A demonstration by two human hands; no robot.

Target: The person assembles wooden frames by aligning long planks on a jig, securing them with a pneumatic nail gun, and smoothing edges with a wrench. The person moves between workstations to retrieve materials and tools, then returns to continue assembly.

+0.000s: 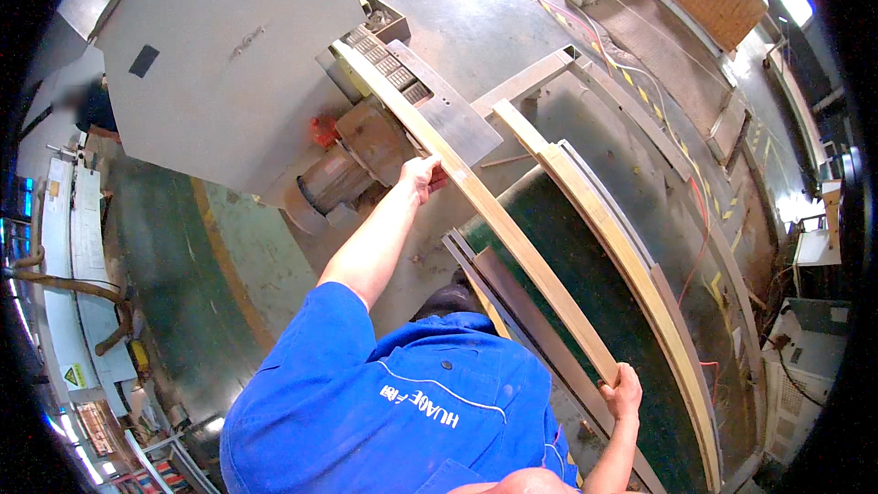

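Bright blue work shirt (366, 412) fills the lower middle, the wearer leaning over a long, narrow strip of pale wood (512, 240) that slants across the view. Its far end reaches up along a machine with a large, flat grey panel (229, 64), a rusty brown motor (329, 178) and a bare metal plate (462, 119); whether that end touches any working part, I cannot tell. Its near end lies above a dark green surface (585, 284), between a brownish-grey metal rail (517, 306) and a stack of long, yellowish wooden strips (599, 210).

Left hand (421, 178), arm outstretched, has its fingers curled against the strip's edge near the metal plate; the right hand (623, 391) is closed around the near end. Judging by this pose, the step in hand is lining up or steadying the strip along the machine. Next, the move seems to call for keeping it straight, the right hand controlling the tail and the left hand staying clear of the machine's parts.
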